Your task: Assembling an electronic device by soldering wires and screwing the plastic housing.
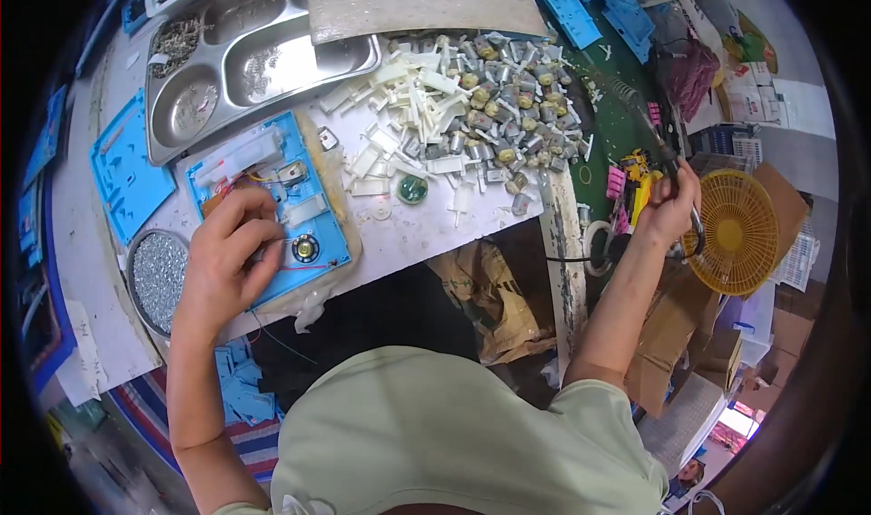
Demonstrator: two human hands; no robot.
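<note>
My left hand (227, 265) is over an open blue plastic casing (331, 229), its fingers curled together above red wires (222, 188). What they pinch, if anything, is hidden. The casing holds a small motor (292, 172), a white plastic part (238, 156) and a round speaker (306, 248). Off to the right, my right hand (667, 211) is closed around a dark-handled tool (669, 159) that looks like a soldering iron. It points up and away toward a metal spring coil (621, 88); a dark cord loops below my hand.
Beyond the casing stands a metal compartment tray (213, 57). Small motors (517, 98) and white plastic parts (426, 84) are heaped across the table. A round dish of small metal pieces (158, 279) sits at left. Near my right hand is a yellow basket (735, 234).
</note>
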